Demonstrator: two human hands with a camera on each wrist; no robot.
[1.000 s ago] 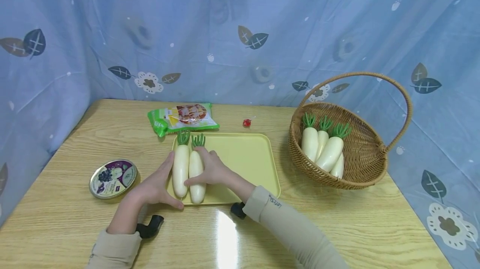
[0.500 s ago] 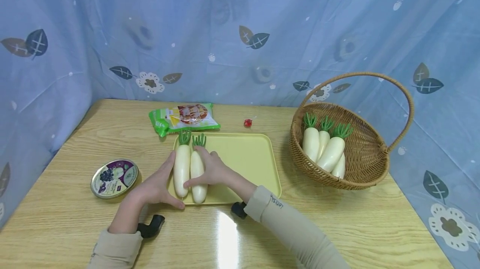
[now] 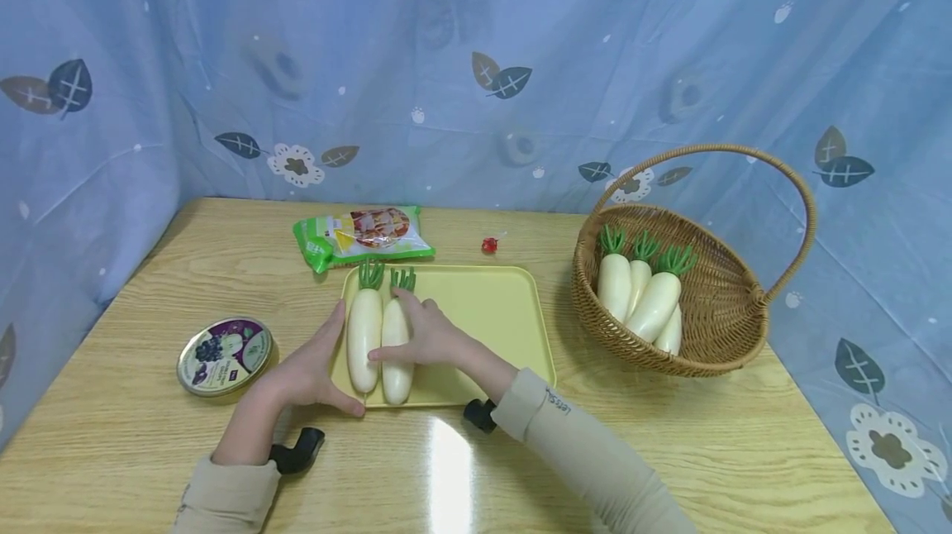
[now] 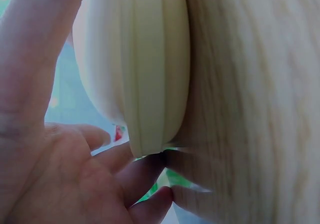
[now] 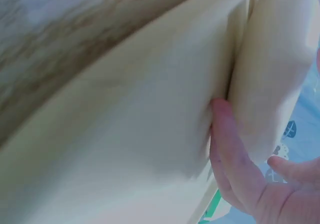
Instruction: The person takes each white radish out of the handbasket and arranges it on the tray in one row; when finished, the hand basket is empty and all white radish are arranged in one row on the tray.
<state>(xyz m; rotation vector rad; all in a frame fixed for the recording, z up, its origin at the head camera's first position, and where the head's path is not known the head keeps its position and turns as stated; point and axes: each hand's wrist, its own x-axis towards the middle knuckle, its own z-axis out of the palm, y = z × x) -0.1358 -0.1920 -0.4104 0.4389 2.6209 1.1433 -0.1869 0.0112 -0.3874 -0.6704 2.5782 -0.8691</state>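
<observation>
Two white radishes with green tops, a left one [image 3: 364,336] and a right one [image 3: 394,327], lie side by side on the left part of a yellow tray [image 3: 483,327]. My right hand [image 3: 431,336] grips the right radish, its thumb reaching between the two; the right wrist view shows its fingers [image 5: 227,139] down between radish and tray floor. At the tray's near-left corner, my left hand [image 3: 308,369] is spread, thumb along the front edge. Its fingertips touch the tray's outer wall [image 4: 145,74] in the left wrist view.
A wicker basket [image 3: 714,294] at the right holds several more white radishes [image 3: 654,307]. Behind the tray lie a green snack bag [image 3: 364,235] and a small red wrapped candy [image 3: 489,245]. A round tin [image 3: 226,356] stands left of my left hand.
My right hand and both radishes have shifted slightly to the right on the tray, away from its left rim. My left hand and the tray stay in place.
</observation>
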